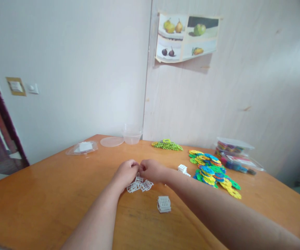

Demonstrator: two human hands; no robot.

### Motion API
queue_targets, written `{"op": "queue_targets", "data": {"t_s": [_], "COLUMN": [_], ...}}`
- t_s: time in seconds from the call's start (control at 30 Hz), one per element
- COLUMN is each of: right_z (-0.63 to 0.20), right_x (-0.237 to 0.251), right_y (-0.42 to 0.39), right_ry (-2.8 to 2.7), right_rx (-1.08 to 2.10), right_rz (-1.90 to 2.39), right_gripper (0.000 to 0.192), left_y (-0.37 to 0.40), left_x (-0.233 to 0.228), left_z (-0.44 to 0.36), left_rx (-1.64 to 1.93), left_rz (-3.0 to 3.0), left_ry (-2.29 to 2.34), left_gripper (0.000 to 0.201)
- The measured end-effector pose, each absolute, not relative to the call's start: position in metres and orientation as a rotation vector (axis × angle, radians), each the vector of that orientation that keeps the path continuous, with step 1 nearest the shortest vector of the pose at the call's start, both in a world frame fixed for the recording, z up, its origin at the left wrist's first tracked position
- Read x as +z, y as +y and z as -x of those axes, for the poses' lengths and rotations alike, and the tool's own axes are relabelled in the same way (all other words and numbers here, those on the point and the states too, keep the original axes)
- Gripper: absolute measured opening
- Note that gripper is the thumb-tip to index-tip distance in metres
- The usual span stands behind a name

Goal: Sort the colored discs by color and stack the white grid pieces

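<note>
My left hand [127, 173] and my right hand [152, 170] meet at the fingertips near the middle of the table. Fingers on both hands are closed in a pinch, and what lies between them is hidden. Right below them is a loose group of flat white plastic lattice pieces [133, 188], some with curved edges. Closer to me, a neat stack of square white lattice pieces [163, 204] rests on the wood. Another small white stack [182, 168] sits beyond my right forearm, with a piece beside it.
On the brown table [61, 194], colourful notched discs [208, 170] are heaped at the right. Behind them are clear boxes [234, 146]. Green pieces [166, 145] form a pile near the wall. A clear tub [132, 133], a round lid [111, 141] and clear packaging [83, 148] stand further left.
</note>
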State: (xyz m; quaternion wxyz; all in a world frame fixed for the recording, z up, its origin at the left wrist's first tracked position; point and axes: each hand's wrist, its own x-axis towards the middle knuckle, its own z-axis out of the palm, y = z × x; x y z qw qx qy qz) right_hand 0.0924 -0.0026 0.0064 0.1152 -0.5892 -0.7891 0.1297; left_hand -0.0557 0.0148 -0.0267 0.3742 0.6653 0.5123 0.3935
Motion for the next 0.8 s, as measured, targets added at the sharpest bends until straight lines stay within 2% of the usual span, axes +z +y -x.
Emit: {"op": "queue_targets", "data": {"t_s": [0.3, 0.4, 0.47, 0.57, 0.8], "right_z": [-0.108, -0.111, -0.115, -0.130, -0.188], "right_x": [0.016, 0.026, 0.034, 0.046, 0.060], "right_y": [-0.012, -0.022, -0.028, -0.032, -0.039], "right_ry": [-2.139, -2.255, -2.358, -2.479, -2.582], "right_rx": [0.450, 0.257, 0.078, -0.022, 0.142], "right_rz": [1.673, 1.686, 1.692, 1.652, 1.714], "right_gripper": [0.026, 0.035, 0.033, 0.032, 0.035], "left_y": [0.006, 0.003, 0.000, -0.002, 0.001], "left_x": [-0.017, -0.014, -0.011, -0.008, -0.008], "left_z": [0.052, 0.051, 0.050, 0.049, 0.050], "left_rx": [0.993, 1.001, 0.981, 1.014, 1.187], "left_rz": [-1.396, -1.360, -1.334, -1.338, -1.447], "left_ry": [1.034, 1.003, 0.971, 0.950, 1.071], "left_gripper": [0.034, 0.038, 0.041, 0.040, 0.032]}}
